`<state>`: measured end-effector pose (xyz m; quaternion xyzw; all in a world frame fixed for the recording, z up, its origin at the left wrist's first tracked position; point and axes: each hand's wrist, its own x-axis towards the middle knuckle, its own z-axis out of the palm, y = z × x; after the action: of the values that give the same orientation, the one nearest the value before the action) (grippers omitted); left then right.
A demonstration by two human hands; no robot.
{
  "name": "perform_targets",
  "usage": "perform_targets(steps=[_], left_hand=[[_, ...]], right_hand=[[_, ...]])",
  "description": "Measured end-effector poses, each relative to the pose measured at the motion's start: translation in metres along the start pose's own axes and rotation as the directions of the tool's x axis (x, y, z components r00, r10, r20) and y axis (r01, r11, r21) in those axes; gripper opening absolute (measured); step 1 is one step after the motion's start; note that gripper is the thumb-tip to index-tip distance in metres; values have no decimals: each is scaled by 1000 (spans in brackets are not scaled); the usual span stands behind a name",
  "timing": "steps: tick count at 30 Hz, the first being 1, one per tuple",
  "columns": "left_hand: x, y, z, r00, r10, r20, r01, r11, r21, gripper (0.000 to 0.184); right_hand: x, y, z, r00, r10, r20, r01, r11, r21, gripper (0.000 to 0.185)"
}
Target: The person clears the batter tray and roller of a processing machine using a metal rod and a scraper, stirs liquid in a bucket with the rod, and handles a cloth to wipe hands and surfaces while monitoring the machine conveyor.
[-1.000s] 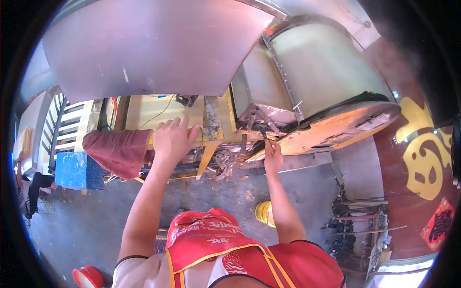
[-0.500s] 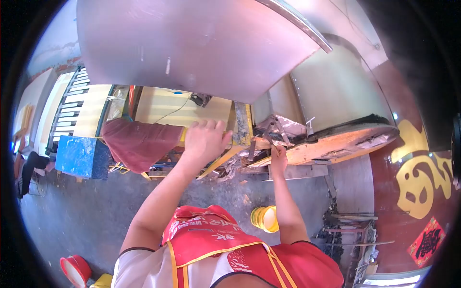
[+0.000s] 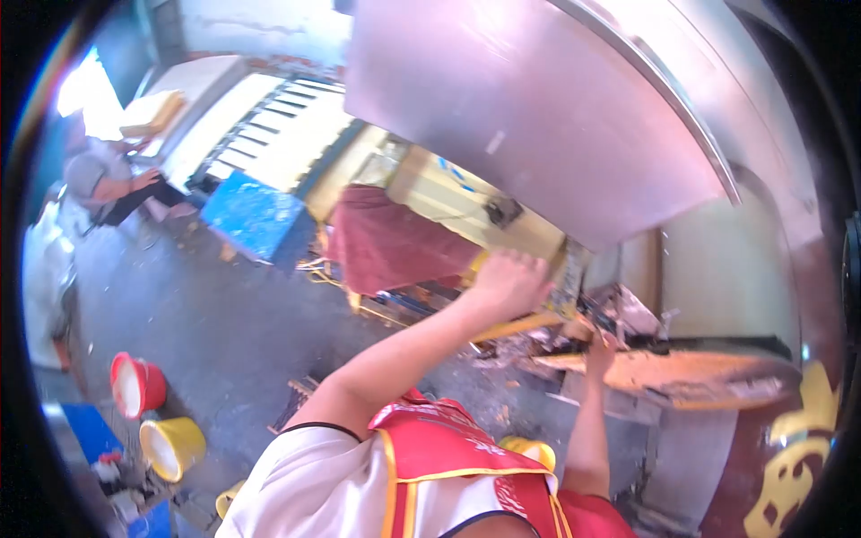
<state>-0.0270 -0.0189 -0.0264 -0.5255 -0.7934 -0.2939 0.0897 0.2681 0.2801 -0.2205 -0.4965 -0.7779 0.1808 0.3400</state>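
Note:
My left hand (image 3: 511, 285) lies over the yellow frame (image 3: 525, 325) at the machine's near edge, its fingers curled over the bar. Beside that hand, a dark red cloth (image 3: 395, 240) drapes over the frame. My right hand (image 3: 601, 348) is closed at the machine's side, just below a cluster of dark metal parts (image 3: 603, 309). What its fingers grip is too small and blurred to make out. A worn, orange-brown rounded panel (image 3: 682, 375) extends right from that hand. Above both hands spreads a large, smooth metal sheet (image 3: 529, 117).
A blue box (image 3: 254, 215) stands left of the cloth, near a slatted conveyor (image 3: 260, 125). Another person (image 3: 99, 179) sits at the far left. On the floor are a red bucket (image 3: 137, 386) and a yellow bucket (image 3: 172, 448); another yellow bucket (image 3: 529, 450) stands near my apron.
My view has swung left, so the machine and both hands appear further right and lower. The seated person and the floor buckets show more fully. Both hands keep their places on the machine.

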Motion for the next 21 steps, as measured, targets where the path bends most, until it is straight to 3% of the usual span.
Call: perform_targets(steps=[2, 4, 6, 10, 12, 16, 18, 21], left_hand=[[-1, 2, -1, 1000, -26, -12, 26, 999, 31, 38], [-1, 3, 0, 1000, -12, -21, 12, 1000, -17, 38], [-2, 4, -1, 999, -17, -50, 17, 1000, -1, 38], [-2, 8, -4, 999, -35, -32, 35, 999, -6, 38], [-2, 9, -2, 998, -44, -35, 45, 999, 21, 39], [-3, 10, 1, 997, -57, -45, 58, 998, 39, 40], [-3, 10, 2, 996, -42, -76, 46, 998, 47, 40], [-4, 13, -3, 997, -29, -75, 34, 997, 69, 39]], right_hand=[[-7, -39, -16, 978, 157, 138, -185, 957, 225, 37], [-12, -41, -20, 977, 129, 167, -187, 898, 398, 40], [1, 9, -15, 963, 145, 227, -215, 922, 323, 46], [5, 28, -37, 996, 83, -17, -70, 918, 390, 49], [-3, -6, -68, 987, 141, -79, -98, 912, 399, 48], [13, -21, -82, 993, 78, -92, -32, 908, 417, 46], [23, -26, -79, 987, -64, -146, 123, 889, 442, 43], [6, -109, -86, 995, -60, -73, 91, 827, 555, 38]])
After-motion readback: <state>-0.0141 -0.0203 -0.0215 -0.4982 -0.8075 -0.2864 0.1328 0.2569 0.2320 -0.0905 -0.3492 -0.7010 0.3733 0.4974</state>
